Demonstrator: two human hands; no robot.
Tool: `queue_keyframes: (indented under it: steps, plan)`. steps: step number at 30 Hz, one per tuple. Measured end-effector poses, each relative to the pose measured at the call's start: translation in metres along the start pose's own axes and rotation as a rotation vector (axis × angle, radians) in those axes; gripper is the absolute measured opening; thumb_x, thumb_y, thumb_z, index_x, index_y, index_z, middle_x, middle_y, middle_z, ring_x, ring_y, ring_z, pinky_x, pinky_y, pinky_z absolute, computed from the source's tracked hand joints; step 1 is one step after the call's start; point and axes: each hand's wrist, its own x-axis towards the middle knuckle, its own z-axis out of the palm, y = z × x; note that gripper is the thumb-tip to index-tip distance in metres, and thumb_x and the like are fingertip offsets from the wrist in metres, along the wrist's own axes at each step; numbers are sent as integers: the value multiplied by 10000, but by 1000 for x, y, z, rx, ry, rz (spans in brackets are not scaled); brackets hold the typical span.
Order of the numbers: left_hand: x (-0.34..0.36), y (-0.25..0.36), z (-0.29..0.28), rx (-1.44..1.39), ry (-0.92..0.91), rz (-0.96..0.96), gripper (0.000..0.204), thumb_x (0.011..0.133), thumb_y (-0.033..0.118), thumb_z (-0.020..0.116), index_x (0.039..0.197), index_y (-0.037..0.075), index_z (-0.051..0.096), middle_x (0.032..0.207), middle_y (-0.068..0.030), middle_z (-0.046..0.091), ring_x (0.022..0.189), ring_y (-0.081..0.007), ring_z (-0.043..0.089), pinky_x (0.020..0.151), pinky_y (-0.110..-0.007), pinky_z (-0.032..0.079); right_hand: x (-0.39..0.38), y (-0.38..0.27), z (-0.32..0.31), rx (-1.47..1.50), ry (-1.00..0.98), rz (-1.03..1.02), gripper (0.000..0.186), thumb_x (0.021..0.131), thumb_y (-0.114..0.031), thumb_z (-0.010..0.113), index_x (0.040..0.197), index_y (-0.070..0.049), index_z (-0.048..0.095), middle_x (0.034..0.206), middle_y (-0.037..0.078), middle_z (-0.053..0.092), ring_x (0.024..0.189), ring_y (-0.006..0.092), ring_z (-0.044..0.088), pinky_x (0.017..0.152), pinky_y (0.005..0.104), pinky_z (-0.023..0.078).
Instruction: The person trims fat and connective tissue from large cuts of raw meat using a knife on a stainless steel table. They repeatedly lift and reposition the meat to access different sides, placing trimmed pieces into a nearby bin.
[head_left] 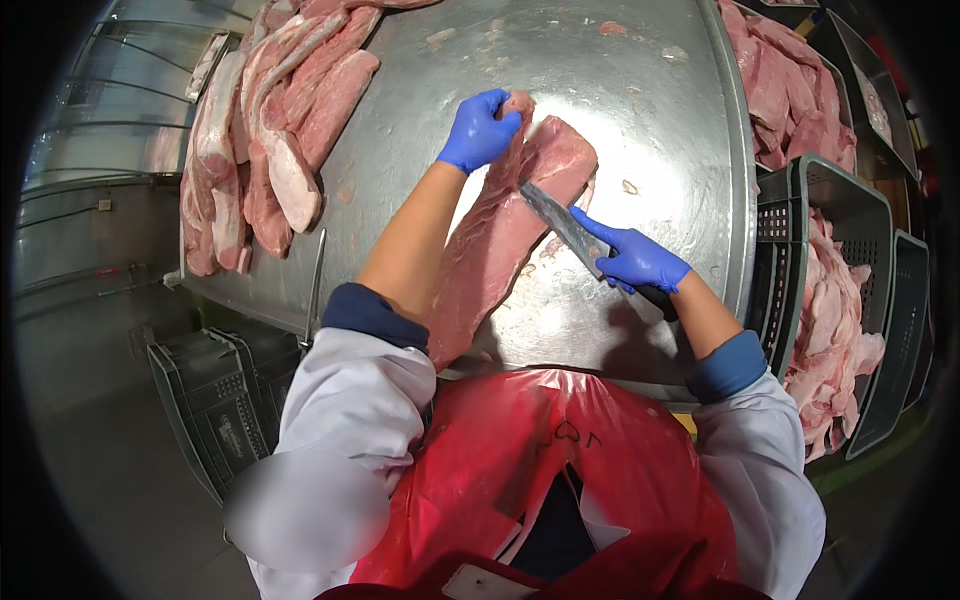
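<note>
A long slab of pink meat [470, 280] lies diagonally on the steel table [420, 120] in front of me. My left hand [480, 130], in a blue glove, grips a narrow flap at the slab's far end, fingers closed on it. My right hand [640, 258], also gloved, holds a knife [560, 222] by its dark handle, with the blade lying across the meat just below my left hand and its tip at the flap. Small pale scraps of meat lie beside the slab.
A pile of long meat pieces [255, 140] covers the table's left part, with a thin steel rod [316, 275] near its edge. Dark crates [200, 390] stand at lower left; crates of pink cuts [795, 100] and pale trimmings [830, 320] stand along the right.
</note>
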Motion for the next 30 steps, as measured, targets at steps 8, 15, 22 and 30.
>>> queue_keyframes:
  steps: [8, 15, 22, 30]
  plan:
    - [-3, -7, -35, -145, 5, 25, 210, 876, 151, 672, 1002, -14, 698, 836, -49, 682, 765, -106, 594, 698, -290, 510, 15, -48, 11, -68, -92, 117, 823, 916, -99, 502, 1622, -333, 150, 766, 68, 649, 538, 141, 577, 563, 310, 527]
    - [-8, 15, -75, -300, 7, 68, 203, 920, 132, 683, 1076, 2, 700, 933, 3, 682, 849, -73, 598, 770, -246, 494, 47, -59, 47, 34, -33, 64, 786, 943, -153, 513, 1627, -282, 149, 794, 110, 640, 595, 174, 591, 607, 344, 522]
    - [-20, 10, -152, -299, 146, 98, 265, 934, 146, 661, 1158, 5, 681, 998, -28, 698, 918, -126, 626, 860, -273, 494, 19, -41, 94, 55, -170, -29, 843, 894, -65, 503, 1626, -297, 153, 753, 78, 609, 563, 155, 572, 551, 311, 512]
    - [-41, 75, -206, -393, 171, 328, 190, 936, 135, 651, 1086, 29, 697, 977, 17, 673, 861, -71, 586, 764, -247, 480, 25, 5, 152, -200, -86, -432, 826, 922, -85, 537, 1621, -325, 167, 813, 87, 655, 561, 153, 615, 565, 308, 538]
